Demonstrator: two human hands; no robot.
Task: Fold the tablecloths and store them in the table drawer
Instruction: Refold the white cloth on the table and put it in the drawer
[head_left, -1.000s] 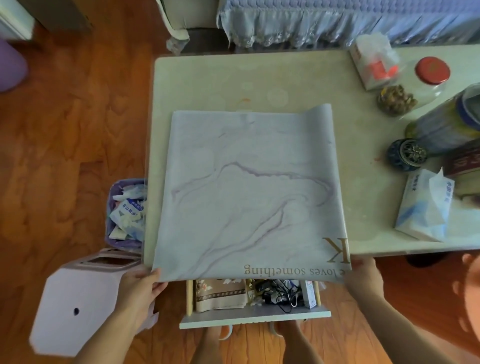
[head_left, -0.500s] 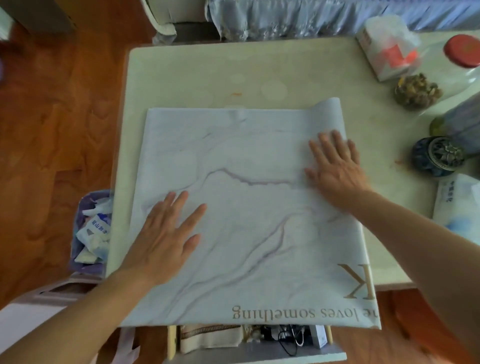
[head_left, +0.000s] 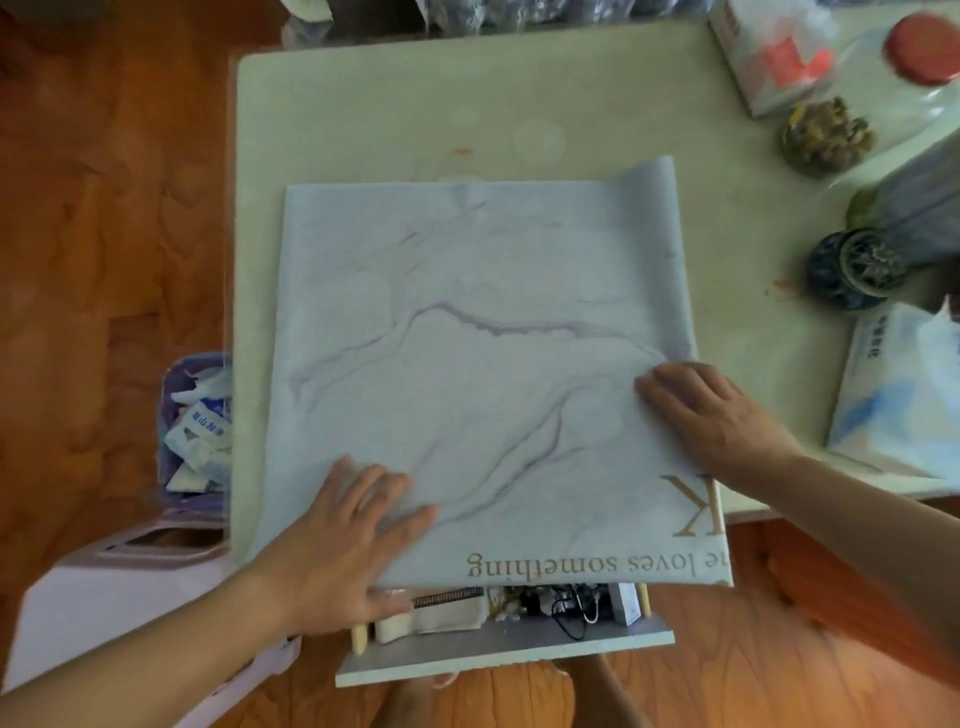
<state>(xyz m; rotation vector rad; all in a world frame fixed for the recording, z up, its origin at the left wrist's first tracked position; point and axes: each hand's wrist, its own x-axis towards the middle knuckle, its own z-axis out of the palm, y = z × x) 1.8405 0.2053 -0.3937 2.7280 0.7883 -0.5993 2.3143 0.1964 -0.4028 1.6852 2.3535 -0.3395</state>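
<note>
Tablecloth of pale grey marble print with gold letters (head_left: 483, 374) lies folded flat on the cream square table (head_left: 395, 114), and its near edge hangs over the open white drawer (head_left: 504, 649) below the table front. Half a second ago both hands pressed farther up the tablecloth; now they have slid back toward its near edge. The left hand (head_left: 343, 540) rests flat on the near left part of the tablecloth, fingers straight and spread, and holds nothing. The right hand (head_left: 711, 415) lies on the right edge of the tablecloth, fingers fairly straight, and pinches nothing that I can see. I judge that the smoothing is almost finished, so the next fold can begin. The drawer already holds a beige folded cloth (head_left: 431, 616) and black cables (head_left: 571, 608), so the tablecloth probably needs more folds before it fits.
</note>
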